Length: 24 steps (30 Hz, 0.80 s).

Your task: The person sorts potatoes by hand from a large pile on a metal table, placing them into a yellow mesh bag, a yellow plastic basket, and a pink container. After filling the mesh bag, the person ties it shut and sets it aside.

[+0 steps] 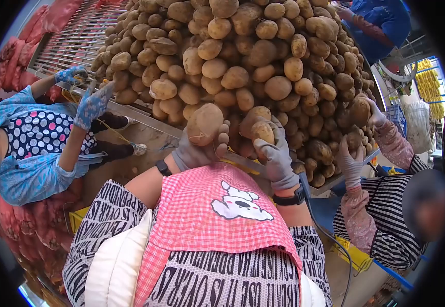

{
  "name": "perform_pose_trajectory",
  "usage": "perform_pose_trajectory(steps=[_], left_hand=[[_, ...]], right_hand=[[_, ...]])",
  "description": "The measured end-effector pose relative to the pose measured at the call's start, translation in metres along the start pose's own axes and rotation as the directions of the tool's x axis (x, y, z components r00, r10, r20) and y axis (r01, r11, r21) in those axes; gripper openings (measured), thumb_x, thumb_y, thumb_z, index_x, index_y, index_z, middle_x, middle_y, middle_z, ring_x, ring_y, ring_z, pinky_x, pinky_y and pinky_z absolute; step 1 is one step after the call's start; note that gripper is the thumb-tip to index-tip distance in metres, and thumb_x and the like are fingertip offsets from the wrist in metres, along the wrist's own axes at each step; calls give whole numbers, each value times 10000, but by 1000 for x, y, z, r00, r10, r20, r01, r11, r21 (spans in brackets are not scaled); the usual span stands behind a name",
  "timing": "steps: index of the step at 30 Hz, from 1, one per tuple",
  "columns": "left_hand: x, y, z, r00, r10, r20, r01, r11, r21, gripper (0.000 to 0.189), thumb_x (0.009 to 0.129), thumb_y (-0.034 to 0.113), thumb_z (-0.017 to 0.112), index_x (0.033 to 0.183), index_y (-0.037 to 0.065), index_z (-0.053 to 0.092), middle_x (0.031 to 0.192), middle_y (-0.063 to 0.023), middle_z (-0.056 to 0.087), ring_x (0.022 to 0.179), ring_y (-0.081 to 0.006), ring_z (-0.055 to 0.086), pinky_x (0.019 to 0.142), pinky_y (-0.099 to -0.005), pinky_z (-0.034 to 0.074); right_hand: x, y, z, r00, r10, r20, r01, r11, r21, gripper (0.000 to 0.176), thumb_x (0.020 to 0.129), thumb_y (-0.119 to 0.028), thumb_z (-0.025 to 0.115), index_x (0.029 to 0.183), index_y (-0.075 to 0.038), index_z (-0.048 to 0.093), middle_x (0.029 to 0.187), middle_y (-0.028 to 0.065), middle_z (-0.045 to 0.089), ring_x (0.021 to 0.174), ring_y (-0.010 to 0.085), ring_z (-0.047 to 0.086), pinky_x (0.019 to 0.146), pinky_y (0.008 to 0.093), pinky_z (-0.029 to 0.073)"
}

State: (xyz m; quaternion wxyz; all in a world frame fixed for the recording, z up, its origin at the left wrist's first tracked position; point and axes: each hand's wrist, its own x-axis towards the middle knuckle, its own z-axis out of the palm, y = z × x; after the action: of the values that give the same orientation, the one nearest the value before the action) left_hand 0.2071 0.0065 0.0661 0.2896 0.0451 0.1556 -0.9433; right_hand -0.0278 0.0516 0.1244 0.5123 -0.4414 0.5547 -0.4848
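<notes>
A big heap of brown potatoes (243, 56) fills the sorting table ahead of me. My left hand (199, 151), in a grey glove, is closed around a large potato (205, 123) lifted off the near edge of the heap. In its own grey glove, my right hand (276, 156) grips a smaller potato (262, 131) just to the right. Both hands are close together above my red checked apron (217, 215).
A person in a blue dotted top (33, 138) works at the left with blue-gloved hands (92, 105) at the metal roller grate (74, 43). Another person in a striped top (381, 215) reaches into the heap on the right. Red mesh sacks (33, 230) lie at lower left.
</notes>
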Motion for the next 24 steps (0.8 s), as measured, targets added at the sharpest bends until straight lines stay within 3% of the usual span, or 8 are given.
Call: perform_pose_trajectory(steps=[5, 7, 8, 14, 17, 19, 21, 24], left_hand=[[-4, -11, 40, 921, 238, -308, -203, 969, 141, 650, 948, 598, 484, 1300, 61, 585, 1206, -157, 668, 1022, -340, 679, 858, -549, 559], [-9, -1, 40, 972, 184, -147, -169, 979, 111, 609, 976, 591, 430, 1251, 89, 639, 1229, -153, 675, 1045, -350, 677, 922, -573, 534], [-11, 3, 36, 973, 180, -141, -165, 980, 113, 609, 976, 591, 430, 1251, 89, 639, 1229, -153, 675, 1045, -350, 677, 922, -573, 534], [-1, 9, 14, 933, 323, -160, -276, 925, 259, 586, 971, 571, 453, 1242, 84, 635, 1179, -158, 690, 964, -347, 699, 866, -543, 551], [-1, 5, 16, 994, 100, -51, -93, 988, 121, 635, 964, 597, 469, 1307, 75, 580, 1242, -182, 652, 1024, -336, 667, 890, -519, 538], [5, -1, 20, 995, 87, -52, -83, 993, 85, 621, 965, 585, 454, 1313, 88, 586, 1296, -178, 621, 1109, -317, 637, 821, -456, 544], [5, -13, 37, 999, 27, -38, -26, 999, 18, 630, 952, 583, 490, 1342, 94, 564, 1328, -178, 594, 1149, -316, 611, 850, -470, 543], [11, -28, 46, 998, -36, -59, 39, 998, 53, 671, 920, 575, 570, 1394, 103, 521, 1367, -169, 560, 1209, -320, 573, 919, -501, 530]], right_hand=[[5, 5, 12, 990, -37, 139, 90, 912, -400, 677, 759, -177, 736, 1381, -24, 518, 1395, 109, 443, 1246, 255, 497, 1085, 347, 404], [6, 19, 17, 931, 268, 249, -360, 793, 491, 707, 777, -176, 697, 1435, -63, 465, 1364, 114, 490, 1249, 272, 509, 1088, 378, 412], [8, 15, 21, 899, 265, 348, -432, 671, 603, 718, 787, -193, 660, 1458, -88, 428, 1366, 128, 515, 1282, 292, 504, 1108, 434, 407], [9, 29, 25, 913, 64, 403, -405, 271, 873, 714, 772, -306, 660, 1425, -87, 471, 1449, 147, 476, 1360, 319, 455, 1162, 545, 339], [-2, 28, 24, 947, 136, 292, -322, 393, 861, 871, 760, -645, 691, 1417, -128, 450, 1433, 53, 491, 1350, 201, 448, 1155, 432, 362], [-14, 32, 15, 955, 27, 297, -287, 347, 893, 877, 760, -640, 704, 1410, -111, 446, 1452, 64, 478, 1370, 234, 432, 1150, 443, 372], [-29, 58, -3, 993, -83, 80, -11, 622, 783, 830, 772, -566, 724, 1414, -118, 450, 1475, 118, 449, 1400, 298, 402, 1158, 487, 365], [-64, 26, -14, 980, -153, 130, -81, 290, 954, 802, 792, -544, 711, 1437, -134, 467, 1511, 169, 405, 1421, 340, 371, 1155, 552, 363]])
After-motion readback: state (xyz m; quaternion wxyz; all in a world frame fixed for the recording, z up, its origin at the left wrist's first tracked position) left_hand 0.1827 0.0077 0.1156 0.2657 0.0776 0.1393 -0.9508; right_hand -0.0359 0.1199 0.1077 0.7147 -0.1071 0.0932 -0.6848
